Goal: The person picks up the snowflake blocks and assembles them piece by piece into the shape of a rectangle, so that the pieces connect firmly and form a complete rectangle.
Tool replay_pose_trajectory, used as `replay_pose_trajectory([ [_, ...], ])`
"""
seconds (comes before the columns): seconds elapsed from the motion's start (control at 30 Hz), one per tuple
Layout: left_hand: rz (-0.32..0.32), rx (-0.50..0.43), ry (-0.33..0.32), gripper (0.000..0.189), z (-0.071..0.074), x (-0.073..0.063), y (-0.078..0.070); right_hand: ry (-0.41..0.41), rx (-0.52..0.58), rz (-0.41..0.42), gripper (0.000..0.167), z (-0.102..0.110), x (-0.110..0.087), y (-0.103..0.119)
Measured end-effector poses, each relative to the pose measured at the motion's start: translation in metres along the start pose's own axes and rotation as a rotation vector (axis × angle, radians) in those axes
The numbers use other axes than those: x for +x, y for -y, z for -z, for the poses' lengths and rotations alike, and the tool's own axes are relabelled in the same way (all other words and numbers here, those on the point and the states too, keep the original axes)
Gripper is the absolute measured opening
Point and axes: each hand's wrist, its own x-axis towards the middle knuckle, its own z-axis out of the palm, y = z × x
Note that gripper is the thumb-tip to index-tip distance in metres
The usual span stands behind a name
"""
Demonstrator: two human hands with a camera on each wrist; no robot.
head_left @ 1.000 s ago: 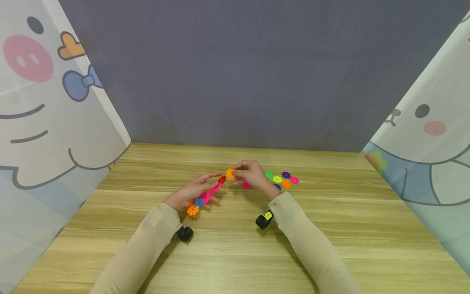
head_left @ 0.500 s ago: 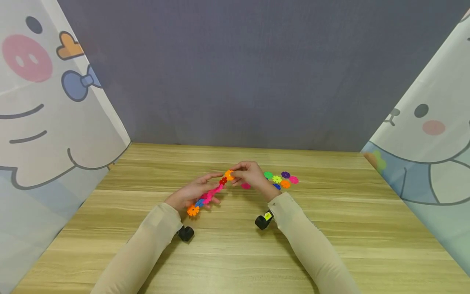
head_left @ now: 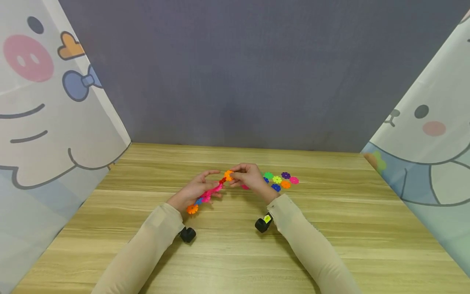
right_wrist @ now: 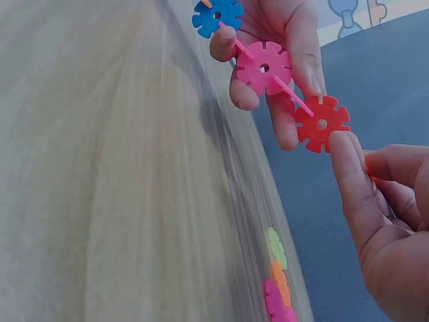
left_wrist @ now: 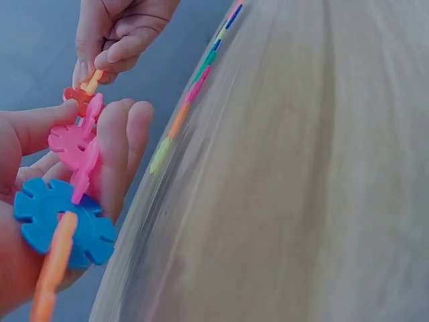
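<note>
A chain of slotted plastic snowflake discs lies across my left hand, its thumb and fingers gripping it near the far end. Along it run an orange disc, a blue disc, several pink discs and a red disc. My right hand pinches another orange disc between thumb and fingers. That disc meets the red one, edge to edge at right angles in the left wrist view. How deep their slots sit is hidden by the right fingers.
Loose discs lie flat on the wooden table to the right of my right hand, among them a green disc, a purple disc and a blue disc. A grey panel stands behind the table.
The orange disc in my right hand has moved slightly left from a small gap to meet the red disc. My left hand still holds the chain in nearly the same place.
</note>
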Motion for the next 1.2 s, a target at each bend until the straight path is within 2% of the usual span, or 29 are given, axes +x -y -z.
replay_pose_trajectory([
  [0.33,-0.014,0.029,-0.011,0.055,-0.005,0.001,-0.006,-0.002,0.018,-0.006,0.018,0.006,-0.002,0.003],
  [0.53,0.014,0.052,-0.021,0.055,-0.008,0.001,-0.006,0.014,-0.008,-0.043,0.019,0.007,-0.005,0.003],
  [0.83,0.03,0.085,-0.037,0.054,-0.012,0.003,-0.007,0.014,-0.015,-0.042,0.021,0.008,-0.008,0.002],
  [1.2,0.02,0.059,0.012,0.052,-0.01,0.003,-0.013,0.018,-0.036,-0.051,0.018,0.008,-0.005,0.007],
])
